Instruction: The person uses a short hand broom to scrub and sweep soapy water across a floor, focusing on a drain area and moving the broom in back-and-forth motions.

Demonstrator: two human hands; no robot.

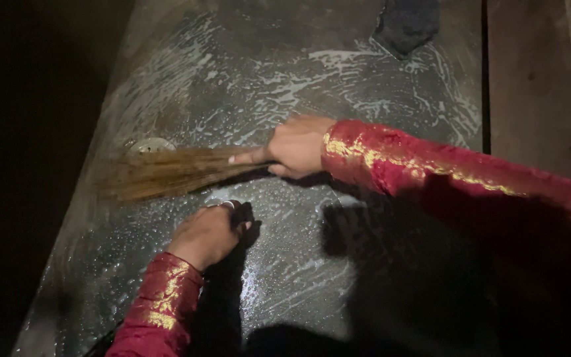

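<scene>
Scrubbing a wet, soapy slab (365, 79) with a short grass broom (166, 173): best done with low, flat strokes, bristles pressed into the suds and drawn evenly, grip kept close on the bundled end for control. Right hand (297, 147) closed around the broom's bound handle end, forefinger stretched along it toward the bristles. Left hand (207, 235) curled shut, near the broom and just on the near side of it, knuckles up, resting on the wet surface; cannot tell whether anything lies inside the fist. Both arms in red sleeves with gold pattern (391, 162).

Broom lying nearly level, left of the right hand, pointing left across the slab. Straw-coloured, thin dry stems fanned out at the tip, blurred there as if in motion. Small round drain cover (151, 145) just beyond the bristles on the far side. White foam streaks spread over the grey slab, water beads nearer in. Dark rough patch (406, 25) at the far edge.
</scene>
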